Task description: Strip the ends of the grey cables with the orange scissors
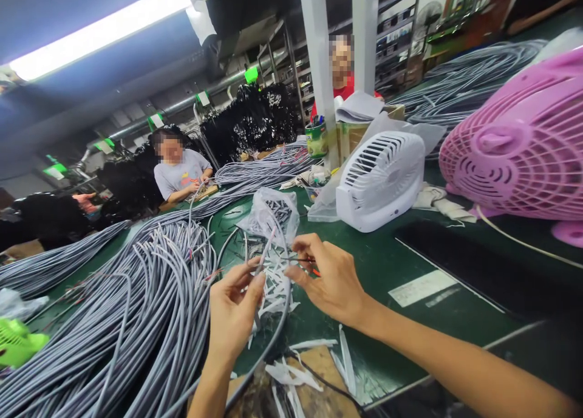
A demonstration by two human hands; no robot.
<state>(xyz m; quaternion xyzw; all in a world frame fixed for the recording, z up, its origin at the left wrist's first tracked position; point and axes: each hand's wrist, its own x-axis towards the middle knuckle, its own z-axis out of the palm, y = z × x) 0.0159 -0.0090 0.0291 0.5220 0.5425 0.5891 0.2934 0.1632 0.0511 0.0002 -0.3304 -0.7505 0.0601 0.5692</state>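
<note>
The left hand (234, 311) pinched a grey cable (273, 330) between thumb and fingertips. Just right of it, the right hand (330, 278) gripped the cable's thin wires (298, 260) above white scraps (277, 284).

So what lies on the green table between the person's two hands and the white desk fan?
In the head view, a clear plastic bag of small parts and scattered white strips lie between the hands and the white fan.

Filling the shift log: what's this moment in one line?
left hand: pinches grey cable | right hand: pinches its thin wires | beneath: white scraps | left: cable bundle
</note>
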